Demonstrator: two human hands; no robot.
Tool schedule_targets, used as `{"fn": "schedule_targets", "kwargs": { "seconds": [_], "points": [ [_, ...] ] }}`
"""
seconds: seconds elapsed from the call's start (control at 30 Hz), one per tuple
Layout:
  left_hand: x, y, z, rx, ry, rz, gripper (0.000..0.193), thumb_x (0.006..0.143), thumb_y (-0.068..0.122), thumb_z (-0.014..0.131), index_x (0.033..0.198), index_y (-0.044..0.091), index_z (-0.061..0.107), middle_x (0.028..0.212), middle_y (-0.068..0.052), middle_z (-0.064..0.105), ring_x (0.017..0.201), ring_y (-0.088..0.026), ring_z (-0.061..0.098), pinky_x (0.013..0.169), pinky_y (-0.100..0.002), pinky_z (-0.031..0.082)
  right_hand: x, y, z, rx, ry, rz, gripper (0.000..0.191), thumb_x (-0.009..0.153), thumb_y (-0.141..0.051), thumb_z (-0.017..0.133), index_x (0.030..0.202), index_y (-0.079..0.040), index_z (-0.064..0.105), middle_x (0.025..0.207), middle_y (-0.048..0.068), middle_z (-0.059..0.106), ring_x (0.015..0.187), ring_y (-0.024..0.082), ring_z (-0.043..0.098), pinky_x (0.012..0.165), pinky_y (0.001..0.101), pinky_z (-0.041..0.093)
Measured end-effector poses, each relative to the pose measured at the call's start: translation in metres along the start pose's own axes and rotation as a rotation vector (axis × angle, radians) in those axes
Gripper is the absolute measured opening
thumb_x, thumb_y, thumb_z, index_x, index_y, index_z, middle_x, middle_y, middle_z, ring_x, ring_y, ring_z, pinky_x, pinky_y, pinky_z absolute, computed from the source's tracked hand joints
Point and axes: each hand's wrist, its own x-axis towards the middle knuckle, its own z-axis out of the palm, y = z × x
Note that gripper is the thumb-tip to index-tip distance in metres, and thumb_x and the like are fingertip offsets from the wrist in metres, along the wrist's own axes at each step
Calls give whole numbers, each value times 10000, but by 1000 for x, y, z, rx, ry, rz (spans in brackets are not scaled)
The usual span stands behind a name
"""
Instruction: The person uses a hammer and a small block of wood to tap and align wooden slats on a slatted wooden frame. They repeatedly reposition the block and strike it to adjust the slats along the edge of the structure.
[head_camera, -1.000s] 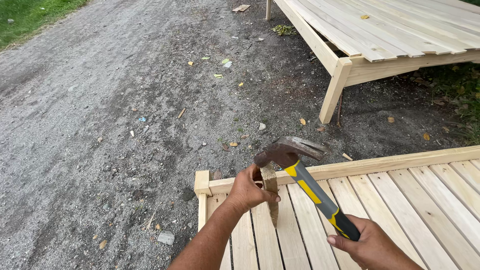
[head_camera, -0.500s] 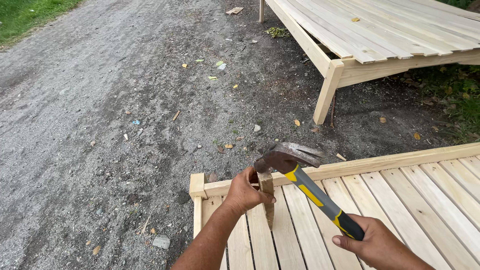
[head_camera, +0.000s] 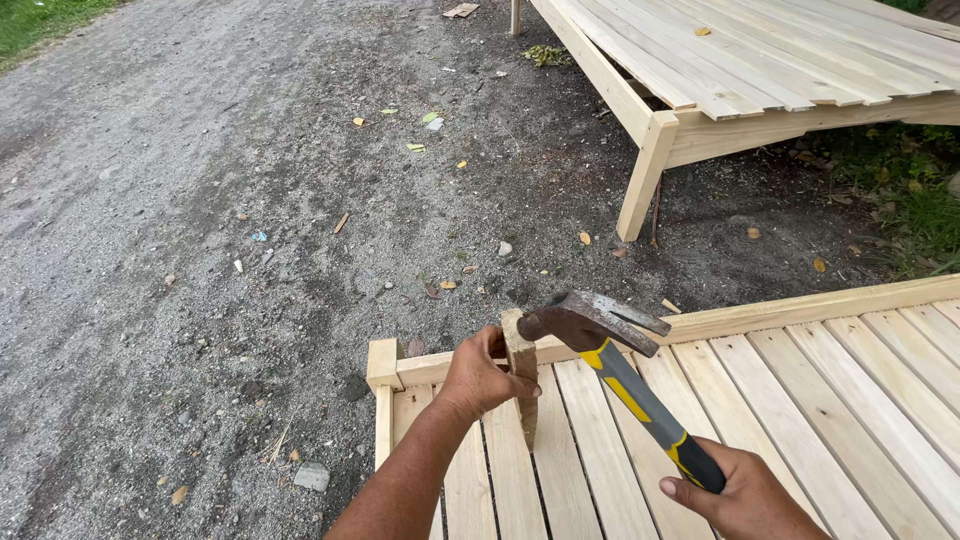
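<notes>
— So, what do the hands hold at this moment?

— Left hand (head_camera: 478, 378) is wrapped around a small wooden block (head_camera: 521, 385), its grip closed on it, and keeps it upright on the slatted wooden platform (head_camera: 800, 400), close to the far left corner and just behind the edge rail (head_camera: 760, 315). Right hand (head_camera: 745, 495) has its grip closed around the black end of a hammer (head_camera: 620, 370) with a yellow and grey handle. The rusty hammer head is beside the top of the block; I cannot tell if it touches.

— What could go wrong from here?

— I think the fingers are the danger. They sit very near the top of the block, so a blow that lands a little off could hit them. Also the block is narrow and stands on end; a slanted hit may tip it or drive it into a gap between the slats.

— And what is around?

— A second wooden platform (head_camera: 720, 70) stands on its leg well apart, beyond a strip of gravel ground (head_camera: 200, 250) with small leaves and chips. Grass is at the right edge. Nothing stands between hammer and block.
</notes>
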Motion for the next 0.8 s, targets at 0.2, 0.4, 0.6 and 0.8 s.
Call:
{"fn": "schedule_targets", "kwargs": {
  "seconds": [0.2,0.4,0.6,0.8],
  "points": [
    [0,7,5,69,5,-10,976,494,94,984,1363,60,540,1257,-87,688,1192,-226,662,1128,-347,504,33,49,28,-62,74,123,445,847,-336,868,1158,-57,715,680,9,478,674,135,488,677,310,444],
    [-2,10,5,35,-9,16,975,481,108,972,1356,68,543,1263,-81,690,1193,-229,667,1117,-353,515,55,83,54,-239,-178,204,558,811,-230,902,1328,-158,706,1007,52,802,1012,116,750,1006,263,487],
    [0,8,1,157,-11,-13,943,501,137,987,1330,76,542,1260,-84,680,1219,-226,645,1169,-352,465,55,84,63,-181,-154,282,695,774,-302,969,1389,-191,664,1175,49,766,1171,149,724,1130,265,428],
    [-2,-1,-4,53,3,54,953,483,98,964,1335,85,538,1258,-79,696,1223,-224,648,1152,-378,480,52,90,64,-130,-123,196,605,782,-355,951,1293,-126,721,988,70,753,1012,156,733,1006,284,472]
  ]
}}
